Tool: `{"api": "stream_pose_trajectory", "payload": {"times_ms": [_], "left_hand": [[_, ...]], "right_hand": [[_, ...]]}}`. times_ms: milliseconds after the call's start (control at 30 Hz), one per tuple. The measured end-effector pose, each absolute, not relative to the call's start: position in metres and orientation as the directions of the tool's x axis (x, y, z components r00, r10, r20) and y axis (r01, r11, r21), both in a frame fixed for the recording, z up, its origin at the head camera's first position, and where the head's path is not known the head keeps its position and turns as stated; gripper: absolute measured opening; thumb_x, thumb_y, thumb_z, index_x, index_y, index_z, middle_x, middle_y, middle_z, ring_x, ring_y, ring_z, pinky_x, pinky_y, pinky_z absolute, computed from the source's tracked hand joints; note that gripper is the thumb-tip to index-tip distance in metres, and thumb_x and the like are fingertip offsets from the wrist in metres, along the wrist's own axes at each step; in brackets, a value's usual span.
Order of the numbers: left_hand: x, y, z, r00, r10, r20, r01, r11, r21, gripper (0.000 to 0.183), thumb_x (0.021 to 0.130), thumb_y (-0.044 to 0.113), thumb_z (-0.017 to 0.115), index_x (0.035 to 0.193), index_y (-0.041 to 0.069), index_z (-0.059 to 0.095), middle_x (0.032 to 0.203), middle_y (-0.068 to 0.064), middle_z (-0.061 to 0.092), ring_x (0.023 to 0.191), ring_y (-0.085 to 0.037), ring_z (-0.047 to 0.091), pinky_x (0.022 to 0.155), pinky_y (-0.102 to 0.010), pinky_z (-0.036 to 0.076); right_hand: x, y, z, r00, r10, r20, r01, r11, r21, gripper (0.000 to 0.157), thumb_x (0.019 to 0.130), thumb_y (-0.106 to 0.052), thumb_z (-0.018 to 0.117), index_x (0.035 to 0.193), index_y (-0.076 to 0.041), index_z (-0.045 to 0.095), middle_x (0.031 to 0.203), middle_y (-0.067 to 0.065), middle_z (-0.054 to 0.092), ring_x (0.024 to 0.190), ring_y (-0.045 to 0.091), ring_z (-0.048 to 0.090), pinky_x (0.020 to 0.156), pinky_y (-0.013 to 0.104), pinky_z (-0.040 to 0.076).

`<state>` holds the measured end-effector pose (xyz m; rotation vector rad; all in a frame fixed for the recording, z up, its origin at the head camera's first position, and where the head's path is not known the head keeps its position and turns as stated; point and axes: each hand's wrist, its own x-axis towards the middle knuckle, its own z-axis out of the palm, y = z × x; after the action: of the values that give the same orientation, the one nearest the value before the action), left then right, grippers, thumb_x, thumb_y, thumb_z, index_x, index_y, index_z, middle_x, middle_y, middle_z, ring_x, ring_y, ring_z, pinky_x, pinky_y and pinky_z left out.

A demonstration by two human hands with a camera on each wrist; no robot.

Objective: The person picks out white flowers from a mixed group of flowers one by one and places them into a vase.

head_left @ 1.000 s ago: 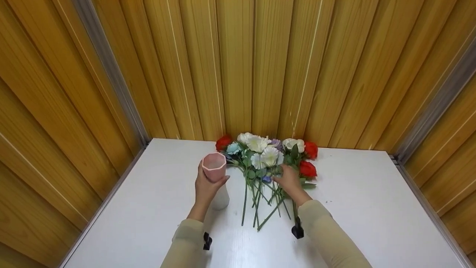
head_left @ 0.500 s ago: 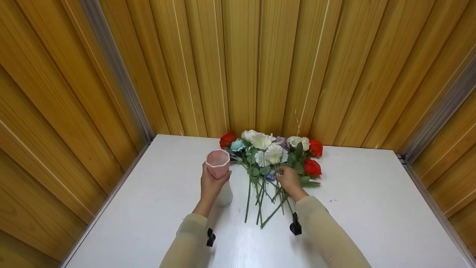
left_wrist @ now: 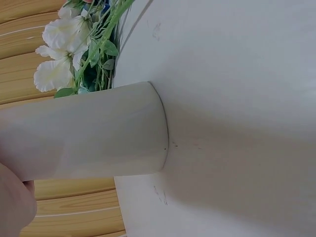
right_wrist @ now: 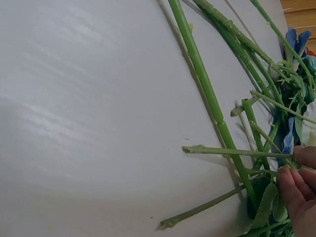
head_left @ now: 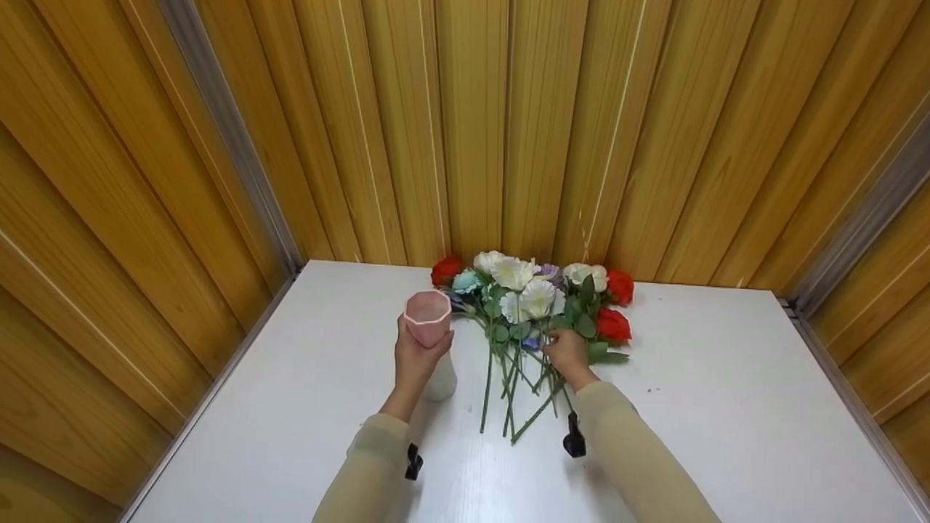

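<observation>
My left hand (head_left: 417, 357) grips a tall vase (head_left: 427, 331) around its pink, many-sided upper part. The vase stands upright, and its pale lower body (left_wrist: 94, 133) reaches down to the white table in the left wrist view. To its right lies a loose pile of flowers: white blooms (head_left: 538, 298), red roses (head_left: 613, 325) and a light blue flower (head_left: 466, 281). At the near side of the pile, my right hand (head_left: 569, 353) pinches a thin green stem (right_wrist: 232, 152) between thumb and fingers. Leaves and other stems crowd around those fingertips.
The white table (head_left: 290, 407) backs onto a wood-panelled wall (head_left: 465, 131), with panels on both sides too. Several crossed stems (head_left: 486, 392) point toward the person. A black strap end (head_left: 574, 436) hangs below the right sleeve (head_left: 625, 428).
The head view has shifted slightly, so table and flowers sit a little further right and higher. My right hand has edged slightly left against the flowers; my left hand keeps its grip on the vase.
</observation>
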<state>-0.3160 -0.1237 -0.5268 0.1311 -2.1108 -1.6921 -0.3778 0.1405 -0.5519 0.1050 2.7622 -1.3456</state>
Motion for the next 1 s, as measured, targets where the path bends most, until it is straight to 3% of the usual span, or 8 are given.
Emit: {"api": "stream_pose_trajectory", "payload": {"times_ms": [233, 433, 867, 1000], "left_hand": [[-0.3188, -0.1236, -0.5270, -0.902, -0.345, 0.261, 0.185, 0.238, 0.953, 0.082, 0.080, 0.013, 0.083, 0.147, 0.004, 0.037, 0.147, -0.022, 0.054, 0.132, -0.039, 0.054, 0.115, -0.057, 0.044], [-0.3185, -0.1225, -0.5293, -0.899, -0.341, 0.275, 0.194, 0.253, 0.948, 0.082, 0.080, 0.013, 0.083, 0.147, 0.002, 0.037, 0.145, -0.023, 0.055, 0.132, -0.040, 0.055, 0.115, -0.058, 0.044], [-0.3188, -0.1218, -0.5288, -0.901, -0.341, 0.267, 0.192, 0.238, 0.952, 0.081, 0.080, 0.013, 0.083, 0.147, 0.002, 0.038, 0.145, -0.023, 0.055, 0.133, -0.039, 0.054, 0.116, -0.057, 0.043], [-0.3198, -0.1219, -0.5291, -0.903, -0.346, 0.255, 0.180, 0.236, 0.955, 0.082, 0.080, 0.013, 0.083, 0.147, 0.003, 0.037, 0.146, -0.022, 0.054, 0.134, -0.039, 0.053, 0.116, -0.057, 0.043]], "right_hand": [[-0.3802, 0.1405, -0.5509, -0.993, 0.023, -0.118, 0.106, 0.637, -0.763, 0.036, 0.096, -0.004, 0.060, 0.128, 0.012, 0.063, 0.133, 0.031, 0.063, 0.120, 0.044, 0.062, 0.100, 0.052, 0.054], [-0.3811, 0.1403, -0.5491, -0.984, 0.012, -0.176, 0.144, 0.632, -0.762, 0.031, 0.099, -0.002, 0.057, 0.127, 0.007, 0.067, 0.133, 0.028, 0.064, 0.117, 0.041, 0.064, 0.097, 0.051, 0.055], [-0.3823, 0.1396, -0.5463, -0.985, 0.027, -0.172, 0.152, 0.617, -0.772, 0.029, 0.097, 0.001, 0.056, 0.121, 0.009, 0.069, 0.129, 0.030, 0.066, 0.112, 0.042, 0.065, 0.090, 0.048, 0.057], [-0.3852, 0.1409, -0.5455, -0.986, 0.028, -0.164, 0.148, 0.607, -0.781, 0.028, 0.094, 0.005, 0.055, 0.117, 0.008, 0.071, 0.122, 0.029, 0.068, 0.103, 0.038, 0.067, 0.084, 0.046, 0.058]]}}
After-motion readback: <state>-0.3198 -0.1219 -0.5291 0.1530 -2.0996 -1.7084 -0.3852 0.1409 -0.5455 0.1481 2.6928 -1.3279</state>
